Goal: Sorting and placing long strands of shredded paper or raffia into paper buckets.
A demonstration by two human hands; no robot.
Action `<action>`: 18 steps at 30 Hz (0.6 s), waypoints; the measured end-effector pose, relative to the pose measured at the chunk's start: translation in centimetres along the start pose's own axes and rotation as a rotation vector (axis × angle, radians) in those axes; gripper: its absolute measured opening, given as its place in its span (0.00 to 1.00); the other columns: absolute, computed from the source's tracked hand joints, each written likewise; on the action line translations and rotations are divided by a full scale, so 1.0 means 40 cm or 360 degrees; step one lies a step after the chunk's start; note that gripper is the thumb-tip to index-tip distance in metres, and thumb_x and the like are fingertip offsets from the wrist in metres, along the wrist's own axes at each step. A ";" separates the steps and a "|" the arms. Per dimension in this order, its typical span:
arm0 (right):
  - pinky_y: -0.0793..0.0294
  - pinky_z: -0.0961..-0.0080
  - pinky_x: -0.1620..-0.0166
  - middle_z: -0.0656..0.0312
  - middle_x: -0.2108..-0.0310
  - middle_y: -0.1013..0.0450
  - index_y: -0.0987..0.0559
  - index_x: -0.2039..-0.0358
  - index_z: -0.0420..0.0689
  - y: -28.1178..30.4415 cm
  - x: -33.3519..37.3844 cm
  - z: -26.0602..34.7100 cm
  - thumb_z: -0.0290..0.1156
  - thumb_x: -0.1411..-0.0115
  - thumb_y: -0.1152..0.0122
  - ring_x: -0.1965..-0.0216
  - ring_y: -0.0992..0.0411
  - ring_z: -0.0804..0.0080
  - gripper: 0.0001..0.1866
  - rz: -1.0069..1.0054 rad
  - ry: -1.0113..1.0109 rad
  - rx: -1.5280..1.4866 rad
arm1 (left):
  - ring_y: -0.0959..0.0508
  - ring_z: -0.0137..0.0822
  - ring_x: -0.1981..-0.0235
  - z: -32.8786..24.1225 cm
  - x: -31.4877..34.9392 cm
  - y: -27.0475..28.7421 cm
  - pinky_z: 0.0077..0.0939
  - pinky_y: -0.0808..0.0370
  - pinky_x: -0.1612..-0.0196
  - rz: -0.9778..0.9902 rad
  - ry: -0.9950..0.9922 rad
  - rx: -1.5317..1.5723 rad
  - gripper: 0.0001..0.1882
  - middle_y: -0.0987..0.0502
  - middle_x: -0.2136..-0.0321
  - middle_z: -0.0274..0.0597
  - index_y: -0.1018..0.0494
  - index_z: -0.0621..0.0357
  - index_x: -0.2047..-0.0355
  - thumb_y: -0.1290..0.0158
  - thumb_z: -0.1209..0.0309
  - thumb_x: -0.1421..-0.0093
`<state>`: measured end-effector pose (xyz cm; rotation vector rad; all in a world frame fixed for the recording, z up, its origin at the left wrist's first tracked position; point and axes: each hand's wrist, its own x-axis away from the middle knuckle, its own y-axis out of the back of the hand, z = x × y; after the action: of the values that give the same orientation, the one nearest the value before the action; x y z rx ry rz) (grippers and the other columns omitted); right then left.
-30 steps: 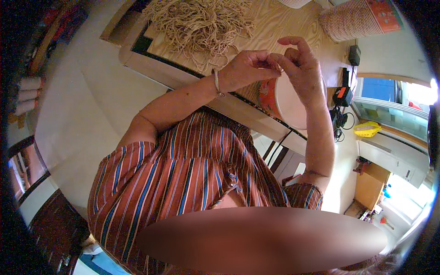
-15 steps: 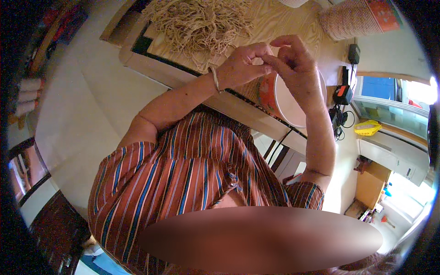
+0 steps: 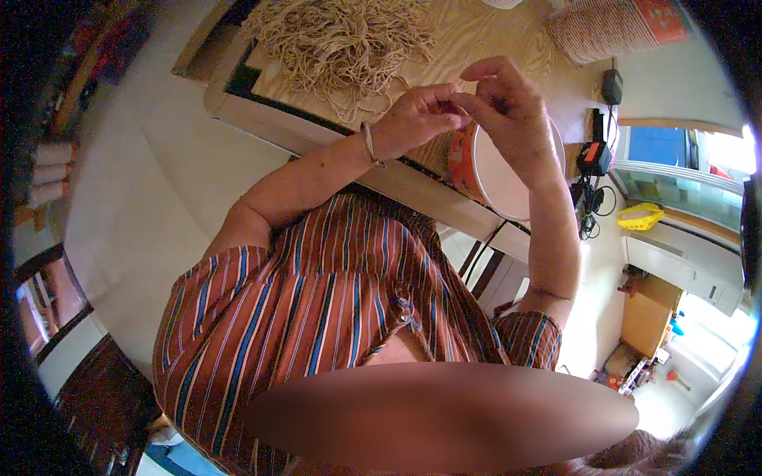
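I see strand pile (image 3: 345,40) on table (image 3: 476,36) at left. Left hand (image 3: 417,119), right hand (image 3: 508,107) meet above orange bowl (image 3: 476,163), fingertips pinched together; pinched thing too small to tell.

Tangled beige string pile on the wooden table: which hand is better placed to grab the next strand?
Probably left. The left hand sits closer to the tangled beige string pile; the right hand is farther off, above the round orange bowl. Both hands are pinched together.

Tan strings (image 3: 341,40), orange-walled white bowl (image 3: 492,170), rust blue-striped shirt (image 3: 317,309).
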<state>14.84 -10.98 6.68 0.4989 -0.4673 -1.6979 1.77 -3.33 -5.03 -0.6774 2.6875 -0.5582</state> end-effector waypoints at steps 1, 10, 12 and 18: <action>0.37 0.82 0.72 0.69 0.79 0.35 0.27 0.58 0.45 -0.002 0.001 -0.007 0.27 0.40 0.36 0.76 0.38 0.85 0.11 0.0033 -0.0005 -0.0019 | 0.25 0.25 0.56 -0.002 0.002 -0.007 0.24 0.26 0.49 -0.0080 0.0046 0.0031 0.09 0.24 0.63 0.34 0.26 0.63 0.58 0.46 0.80 0.39; 0.30 0.77 0.69 0.63 0.75 0.27 0.24 0.60 0.44 0.004 0.002 0.003 0.34 0.39 0.36 0.74 0.32 0.79 0.11 0.0137 0.0071 0.0000 | 0.24 0.27 0.59 0.018 -0.024 0.013 0.24 0.26 0.52 -0.0063 -0.0073 -0.0394 0.16 0.26 0.66 0.33 0.29 0.61 0.54 0.43 0.78 0.43; 0.29 0.76 0.69 0.61 0.75 0.27 0.24 0.61 0.43 0.007 0.007 0.022 0.34 0.39 0.37 0.73 0.31 0.78 0.10 0.0097 0.0103 0.0012 | 0.25 0.28 0.57 0.014 -0.028 0.031 0.26 0.26 0.52 -0.0043 -0.0200 -0.0595 0.18 0.26 0.64 0.35 0.30 0.60 0.51 0.43 0.78 0.43; 0.32 0.81 0.69 0.68 0.77 0.29 0.23 0.62 0.41 0.022 0.023 0.020 0.30 0.37 0.39 0.75 0.34 0.83 0.07 0.0076 0.0211 0.0183 | 0.29 0.45 0.46 0.000 -0.066 0.064 0.38 0.30 0.44 0.0284 -0.0671 -0.1205 0.25 0.32 0.49 0.44 0.31 0.50 0.46 0.43 0.78 0.44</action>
<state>14.93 -12.00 7.76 0.6744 -0.4782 -1.5872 3.01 0.10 -5.62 -0.6222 2.4565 0.6209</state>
